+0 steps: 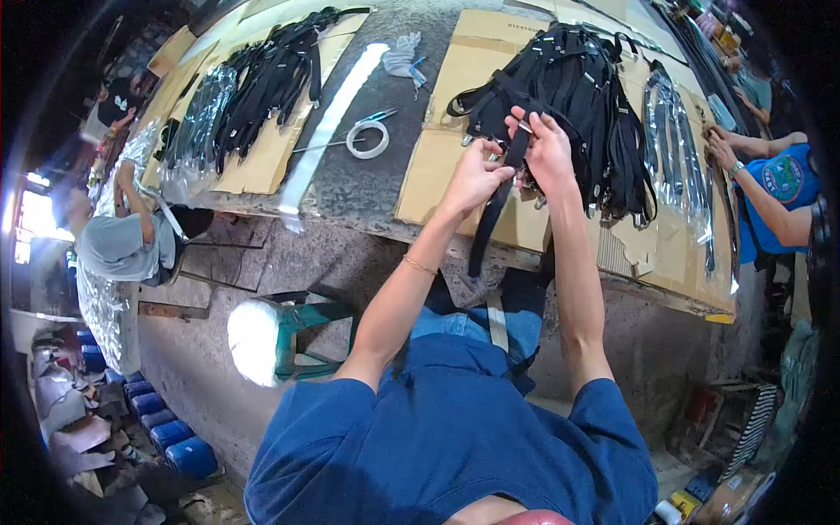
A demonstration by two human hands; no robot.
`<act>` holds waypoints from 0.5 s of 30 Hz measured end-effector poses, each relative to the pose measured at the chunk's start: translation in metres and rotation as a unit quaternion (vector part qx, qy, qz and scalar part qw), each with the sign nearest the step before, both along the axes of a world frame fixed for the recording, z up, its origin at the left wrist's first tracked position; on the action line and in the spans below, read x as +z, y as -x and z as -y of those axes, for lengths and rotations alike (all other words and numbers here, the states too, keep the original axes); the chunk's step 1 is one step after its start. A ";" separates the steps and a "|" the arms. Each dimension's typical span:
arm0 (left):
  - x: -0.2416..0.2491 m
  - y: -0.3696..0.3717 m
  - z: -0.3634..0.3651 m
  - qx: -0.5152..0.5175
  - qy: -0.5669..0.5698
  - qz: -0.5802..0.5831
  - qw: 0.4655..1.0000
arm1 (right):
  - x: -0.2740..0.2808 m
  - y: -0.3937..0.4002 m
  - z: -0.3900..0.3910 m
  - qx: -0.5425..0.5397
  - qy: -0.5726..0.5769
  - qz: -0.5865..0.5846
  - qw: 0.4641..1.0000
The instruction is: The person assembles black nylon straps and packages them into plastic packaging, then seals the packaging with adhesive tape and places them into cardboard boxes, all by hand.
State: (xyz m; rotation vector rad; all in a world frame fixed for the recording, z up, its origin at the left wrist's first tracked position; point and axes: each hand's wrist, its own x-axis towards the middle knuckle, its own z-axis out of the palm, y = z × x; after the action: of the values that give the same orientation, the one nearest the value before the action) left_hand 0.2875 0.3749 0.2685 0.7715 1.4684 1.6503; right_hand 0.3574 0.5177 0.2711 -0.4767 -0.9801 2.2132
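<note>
A black strap point(493, 229) runs up through both my hands, its loose end hanging past the table's front edge. My left hand point(478, 178) pinches the strap from the left side, thumb and fingers closed. Higher up, my right hand point(548, 156) holds the same strap, beside a small shiny metal fitting point(525, 127) near the fingertips; the fingers are partly curled around it. Just beyond my hands lies a large pile of black straps point(582, 74) with metal clips, spread on cardboard.
Cardboard point(429, 179) covers parts of the table. Left are another black strap pile point(271, 79), plastic-wrapped straps point(197, 122), a tape roll point(367, 138) and a white strip point(337, 114). More wrapped straps point(678, 149) lie right. A green-framed stool point(293, 337) stands behind. People work at both sides.
</note>
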 end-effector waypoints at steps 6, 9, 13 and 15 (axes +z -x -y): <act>0.015 0.006 -0.006 -0.004 0.004 -0.041 0.999 | 0.005 -0.001 0.004 0.017 -0.072 0.023 0.997; 0.017 0.015 -0.023 0.025 -0.041 -0.012 0.999 | -0.001 -0.009 0.003 0.056 -0.058 0.022 0.996; 0.017 0.028 -0.038 0.007 0.002 0.017 1.000 | -0.004 -0.009 0.002 0.092 -0.053 0.022 0.994; 0.014 0.027 -0.039 0.003 0.002 0.012 1.000 | -0.007 -0.007 -0.004 0.101 -0.057 0.015 0.993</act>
State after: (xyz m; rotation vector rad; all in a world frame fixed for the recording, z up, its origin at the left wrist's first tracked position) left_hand 0.2601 0.4143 0.2824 0.7443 1.4583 1.6543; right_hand 0.3648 0.5221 0.2644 -0.3722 -1.2108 2.3168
